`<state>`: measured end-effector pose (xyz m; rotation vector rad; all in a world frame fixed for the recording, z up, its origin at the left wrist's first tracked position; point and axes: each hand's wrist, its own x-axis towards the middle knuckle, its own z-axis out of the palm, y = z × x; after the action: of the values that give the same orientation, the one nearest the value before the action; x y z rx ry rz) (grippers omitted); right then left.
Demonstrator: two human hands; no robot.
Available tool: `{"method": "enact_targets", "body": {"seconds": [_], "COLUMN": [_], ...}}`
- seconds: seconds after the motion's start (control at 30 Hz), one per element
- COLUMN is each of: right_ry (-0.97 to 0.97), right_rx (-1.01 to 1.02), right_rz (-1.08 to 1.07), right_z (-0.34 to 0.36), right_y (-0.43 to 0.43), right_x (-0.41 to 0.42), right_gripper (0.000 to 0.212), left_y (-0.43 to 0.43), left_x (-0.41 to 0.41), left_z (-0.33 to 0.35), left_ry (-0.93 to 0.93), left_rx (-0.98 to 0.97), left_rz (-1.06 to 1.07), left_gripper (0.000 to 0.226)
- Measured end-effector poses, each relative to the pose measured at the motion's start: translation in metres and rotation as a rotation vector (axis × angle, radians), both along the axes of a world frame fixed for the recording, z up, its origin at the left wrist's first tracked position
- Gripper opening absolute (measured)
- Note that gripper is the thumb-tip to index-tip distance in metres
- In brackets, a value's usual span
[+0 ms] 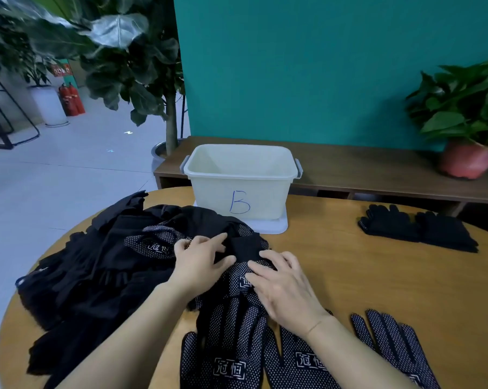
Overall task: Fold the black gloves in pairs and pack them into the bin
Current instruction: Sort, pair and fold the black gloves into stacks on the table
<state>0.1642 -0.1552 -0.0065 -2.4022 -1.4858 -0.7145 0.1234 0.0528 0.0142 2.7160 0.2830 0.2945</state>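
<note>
Gloves (299, 363) lie dotted-side up nearest me; my right hand (286, 287) presses flat on one pair (237, 301) while my left hand (200, 261) pinches its cuff, mid-fold. Next I'd tuck it, then carry it to the empty bin (241, 178) beyond.

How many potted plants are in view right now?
2: a tall leafy plant standing on the floor behind the table's left, and a small one in a red pot on the bench at right.

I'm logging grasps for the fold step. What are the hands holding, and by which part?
Left hand pinches the plain black cuff of a dotted glove; right hand lies flat on its dotted palm, pressing, not gripping.
</note>
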Motion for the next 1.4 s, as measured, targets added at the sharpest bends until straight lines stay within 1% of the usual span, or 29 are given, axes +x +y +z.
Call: {"method": "enact_targets", "body": {"seconds": [0.07,0.1,0.13,0.2,0.27,0.3,0.33,0.37,0.4,0.43,0.47,0.5,0.57,0.6,0.67,0.7,0.77,0.83,0.93,1.03,1.1,1.17,1.2,1.27,1.4], "right_ry": [0.025,0.045,0.083,0.166,0.292,0.423,0.579,0.761,0.935,1.072,1.160,1.194,1.191,1.187,1.202,1.203,1.194,1.154,1.075,1.088,1.130,1.177,1.171,1.158,1.163], "right_rx": [-0.034,-0.014,0.044,0.260,0.446,0.469,0.442,0.405,0.365,0.344,0.352,0.396,0.504,0.545,0.563,0.544,0.540,0.539,0.549,0.593,0.551,0.419,0.386,0.399,0.437], "right_rz": [0.004,0.001,-0.014,-0.098,-0.274,-0.353,-0.409,-0.412,-0.376,-0.304,-0.262,-0.227,-0.200,-0.166,-0.127,-0.132,-0.130,-0.137,-0.168,-0.171,-0.209,-0.234,-0.247,-0.295,-0.326], "right_z": [0.006,0.008,0.011,0.021,0.039,0.044,0.054,0.063,0.072,0.082,0.093,0.105,0.128,0.139,0.159,0.166,0.175,0.182,0.182,0.183,0.181,0.177,0.174,0.168,0.160], "right_y": [-0.004,-0.006,-0.008,-0.009,-0.008,-0.006,-0.006,-0.004,-0.002,-0.001,0.002,0.002,0.004,0.003,-0.001,-0.005,-0.016,-0.030,-0.054,-0.078,-0.094,-0.113,-0.122,-0.140,-0.170], "right_x": [0.000,0.001,0.003,0.006,0.012,0.021,0.027,0.034,0.040,0.045,0.048,0.051,0.054,0.052,0.049,0.046,0.041,0.035,0.032,0.022,0.018,0.015,0.016,0.021,0.022], "right_gripper": [0.023,0.026,0.028,0.027,0.023,0.027,0.037,0.047,0.050,0.042,0.030,0.025,0.039,0.039,0.023,0.019,0.019,0.019,0.035,0.029,0.028,0.025,0.030,0.038,0.034], "left_y": [-0.005,-0.008,-0.012,-0.017,-0.017,-0.015,-0.014,-0.013,-0.013,-0.014,-0.016,-0.017,-0.017,-0.016,-0.018,-0.018,-0.022,-0.029,-0.047,-0.068,-0.081,-0.093,-0.101,-0.119,-0.150], "left_x": [0.005,0.008,0.010,0.013,0.016,0.018,0.019,0.019,0.019,0.019,0.017,0.015,0.012,0.009,0.000,-0.001,-0.004,-0.005,-0.004,-0.002,0.000,0.000,-0.001,-0.002,0.006], "left_z": [-0.001,0.001,0.005,0.015,0.029,0.037,0.047,0.058,0.070,0.083,0.096,0.109,0.129,0.138,0.150,0.150,0.149,0.148,0.146,0.139,0.135,0.130,0.127,0.121,0.107], "left_ry": [-0.033,-0.076,-0.112,-0.136,-0.140,-0.136,-0.139,-0.146,-0.158,-0.168,-0.174,-0.193,-0.241,-0.239,-0.139,-0.080,-0.043,-0.084,-0.079,-0.039,-0.028,-0.018,-0.002,0.053,0.135], "left_rx": [-0.140,-0.210,-0.273,-0.352,-0.399,-0.436,-0.483,-0.505,-0.526,-0.542,-0.560,-0.561,-0.602,-0.645,-0.690,-0.663,-0.619,-0.611,-0.591,-0.560,-0.551,-0.585,-0.598,-0.632,-0.686], "left_rz": [0.063,0.090,0.105,0.102,0.074,0.051,0.015,-0.017,-0.051,-0.090,-0.130,-0.160,-0.200,-0.216,-0.262,-0.284,-0.288,-0.251,-0.265,-0.315,-0.332,-0.348,-0.358,-0.397,-0.442], "left_gripper": [0.052,0.045,0.037,0.025,0.016,0.012,0.015,0.019,0.018,0.011,0.007,0.011,0.007,0.008,0.015,0.013,0.005,0.011,0.018,0.016,0.016,0.015,0.015,0.019,0.024]}}
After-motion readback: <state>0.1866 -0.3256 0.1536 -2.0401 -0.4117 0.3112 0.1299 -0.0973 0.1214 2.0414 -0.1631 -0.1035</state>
